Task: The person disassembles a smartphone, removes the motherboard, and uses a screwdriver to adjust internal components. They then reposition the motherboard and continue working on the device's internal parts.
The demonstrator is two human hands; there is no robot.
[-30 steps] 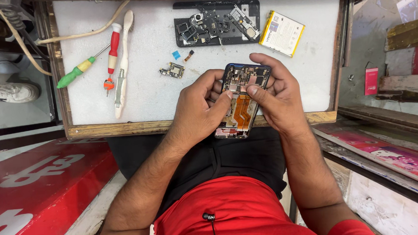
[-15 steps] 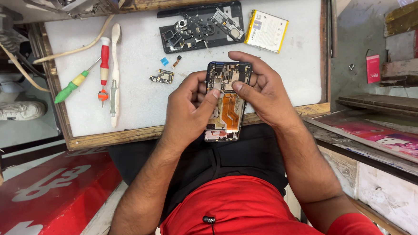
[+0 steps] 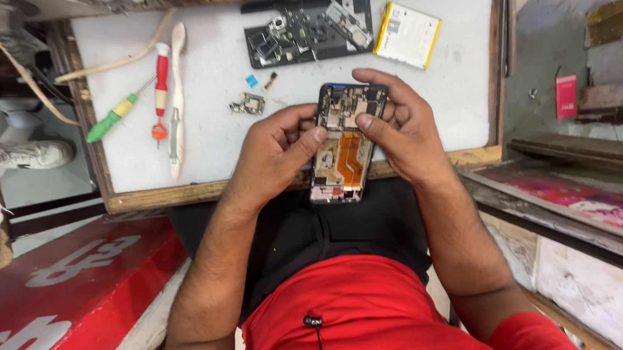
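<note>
Lying at the left of the white worktop [image 3: 199,67] are a green-handled screwdriver [image 3: 113,118], a red-handled screwdriver [image 3: 160,87] and a white tool [image 3: 176,97], with a small circuit board [image 3: 249,104] sitting just to their right. The left hand [image 3: 275,152] is curling around the left edge of an opened phone [image 3: 343,143], its thumb pressing on the exposed insides, while the right hand [image 3: 405,131] is gripping the right edge with its thumb beside the other. Behind the phone, which is being held above the tray's front edge, a black phone frame [image 3: 307,27] and a yellow-edged battery [image 3: 407,35] are lying.
</note>
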